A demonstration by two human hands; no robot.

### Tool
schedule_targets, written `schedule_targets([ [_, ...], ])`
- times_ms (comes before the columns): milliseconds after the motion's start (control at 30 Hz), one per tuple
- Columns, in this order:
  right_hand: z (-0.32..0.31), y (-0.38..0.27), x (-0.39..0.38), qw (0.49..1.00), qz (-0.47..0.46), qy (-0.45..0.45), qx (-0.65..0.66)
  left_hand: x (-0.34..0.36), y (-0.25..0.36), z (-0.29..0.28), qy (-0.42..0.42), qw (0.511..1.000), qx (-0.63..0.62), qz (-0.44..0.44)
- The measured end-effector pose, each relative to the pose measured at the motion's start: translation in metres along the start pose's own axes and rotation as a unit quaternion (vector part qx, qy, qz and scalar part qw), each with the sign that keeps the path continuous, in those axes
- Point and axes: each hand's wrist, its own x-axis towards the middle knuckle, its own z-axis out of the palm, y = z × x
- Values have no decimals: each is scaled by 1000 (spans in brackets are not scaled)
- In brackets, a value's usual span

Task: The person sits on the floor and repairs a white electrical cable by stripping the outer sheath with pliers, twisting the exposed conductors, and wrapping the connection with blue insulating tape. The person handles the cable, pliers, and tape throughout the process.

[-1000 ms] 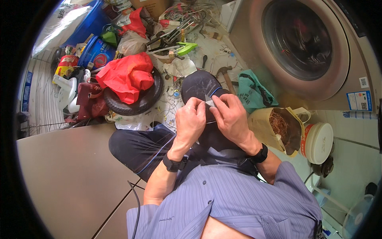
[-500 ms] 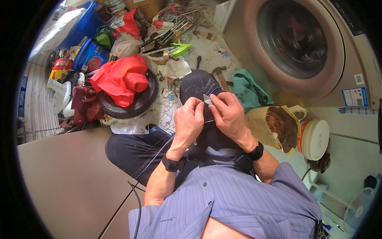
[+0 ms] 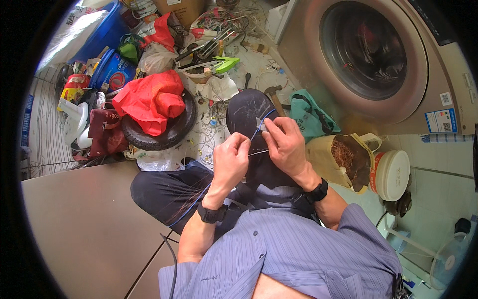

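My left hand [image 3: 230, 159] is closed in a pinch on a thin blue wire [image 3: 255, 133], which stretches up and right over my raised dark knee [image 3: 248, 107]. In my right hand [image 3: 287, 149], the thumb and fingers grip a small grey pointed blade [image 3: 263, 126] that lies against the wire. Whether the blade has a handle is hidden by the fingers. A further length of blue wire runs below my left hand, across my other leg. A thin pale strand or rod spans between the two hands lower down.
A tan bag [image 3: 318, 159] of reddish-brown strands and a white bucket [image 3: 396, 175] stand at right, below the washing machine [image 3: 298, 65]. A hammer [image 3: 275, 97] lies by a teal bag [image 3: 304, 112]. Left are a black tyre [image 3: 154, 143], red cloth [image 3: 149, 102] and heaped clutter.
My left hand has drawn a little left and down, away from the right. More blue wire now shows between the hands, while my right hand has barely moved.
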Motion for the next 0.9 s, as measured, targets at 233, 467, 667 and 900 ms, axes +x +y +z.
schedule_targets([
  [233, 0, -2, 1, 1000, 2, 2, 0, -19, -4, -17, -26, 999, -16, -44],
  [467, 0, -1, 1, 1000, -3, 2, -2, -45, -10, -41, -57, 995, -35, -73],
  [667, 0, 0, 0, 1000, -7, 5, -3, -67, -19, -58, -57, 993, -60, -86],
  [900, -1, 1, 0, 1000, -1, 10, -1, -97, -28, -82, -51, 987, -72, -138],
])
